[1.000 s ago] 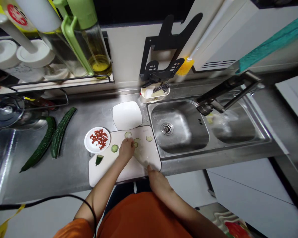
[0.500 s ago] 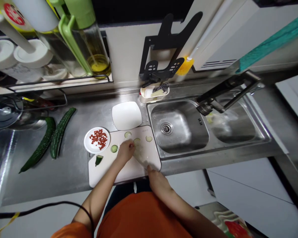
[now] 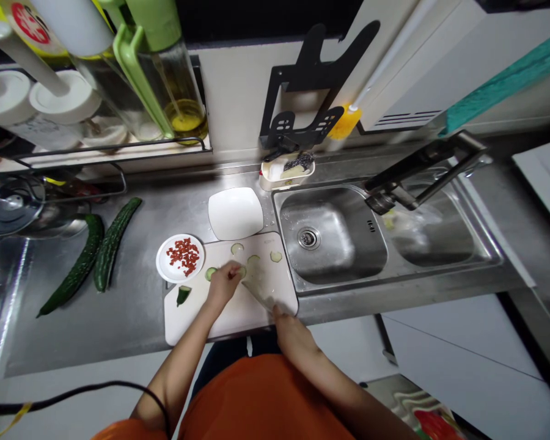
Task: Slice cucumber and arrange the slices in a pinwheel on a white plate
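Observation:
On the white cutting board (image 3: 224,324), my left hand (image 3: 223,286) is closed in a pinch, with a pale green cucumber slice (image 3: 242,272) at its fingertips. My right hand (image 3: 294,335) grips a knife (image 3: 258,296) by its handle, at the board's front right. The blade points up and left, its tip close to the slice. More cucumber slices (image 3: 275,256) lie scattered over the board. One slice (image 3: 209,273) is partly covered by my left hand. A dark green cucumber end piece (image 3: 183,296) rests at the board's left.
A white plate (image 3: 161,264) of diced red bits stands beside the board's left corner. Behind the board is a square white plate (image 3: 236,212). Two whole cucumbers (image 3: 112,250) lie farther left. A double sink (image 3: 332,235) with a dark faucet (image 3: 412,174) is at the right.
My left hand has moved a little left and toward me, and the slice at its fingertips now shows. The right hand and knife have stayed nearly in place.

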`<action>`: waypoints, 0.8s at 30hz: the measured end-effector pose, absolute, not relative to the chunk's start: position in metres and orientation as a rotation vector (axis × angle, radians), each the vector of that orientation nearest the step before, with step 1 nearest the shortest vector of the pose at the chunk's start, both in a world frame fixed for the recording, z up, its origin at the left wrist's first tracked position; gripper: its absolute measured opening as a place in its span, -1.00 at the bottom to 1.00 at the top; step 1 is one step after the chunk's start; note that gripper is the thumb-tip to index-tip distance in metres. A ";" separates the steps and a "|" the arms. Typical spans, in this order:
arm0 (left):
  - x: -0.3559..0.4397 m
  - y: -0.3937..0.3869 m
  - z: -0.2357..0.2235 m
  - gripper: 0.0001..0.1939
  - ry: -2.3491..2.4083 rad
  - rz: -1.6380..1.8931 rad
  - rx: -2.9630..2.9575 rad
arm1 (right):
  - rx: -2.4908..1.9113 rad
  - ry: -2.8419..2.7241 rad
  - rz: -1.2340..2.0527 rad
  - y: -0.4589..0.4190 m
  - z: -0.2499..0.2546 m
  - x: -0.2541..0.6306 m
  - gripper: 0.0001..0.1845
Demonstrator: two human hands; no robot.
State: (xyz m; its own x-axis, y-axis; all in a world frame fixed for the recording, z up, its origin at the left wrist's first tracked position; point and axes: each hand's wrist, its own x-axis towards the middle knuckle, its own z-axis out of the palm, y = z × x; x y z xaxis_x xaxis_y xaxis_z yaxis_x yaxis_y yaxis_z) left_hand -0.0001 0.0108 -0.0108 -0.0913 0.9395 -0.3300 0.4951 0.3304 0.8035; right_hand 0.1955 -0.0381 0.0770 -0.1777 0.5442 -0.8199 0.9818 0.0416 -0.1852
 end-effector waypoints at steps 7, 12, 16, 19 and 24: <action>-0.001 0.007 -0.011 -0.86 1.793 0.603 1.208 | 1.538 1.771 -1.018 -0.038 0.078 0.201 -0.38; -0.003 0.002 -0.010 -0.78 1.765 0.633 1.259 | 1.551 1.799 -1.011 -0.040 0.074 0.203 -0.42; -0.004 0.000 -0.010 -0.74 1.827 0.602 1.244 | 1.544 1.815 -0.995 -0.041 0.073 0.204 -0.44; -0.004 0.001 -0.008 -0.79 1.889 0.561 1.187 | 1.540 1.819 -1.004 -0.043 0.073 0.205 -0.44; -0.003 0.003 -0.003 -0.90 1.934 0.548 1.178 | 1.539 1.833 -1.000 -0.043 0.075 0.207 -0.46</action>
State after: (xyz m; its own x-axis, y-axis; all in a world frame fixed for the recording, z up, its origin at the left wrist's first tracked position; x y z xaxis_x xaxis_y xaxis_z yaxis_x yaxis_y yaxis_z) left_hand -0.0030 0.0029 -0.0035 -0.2563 0.8790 -0.4020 0.5378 0.4753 0.6964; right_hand 0.2065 -0.0429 0.0749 -0.2014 0.5764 -0.7919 0.9779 0.0722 -0.1962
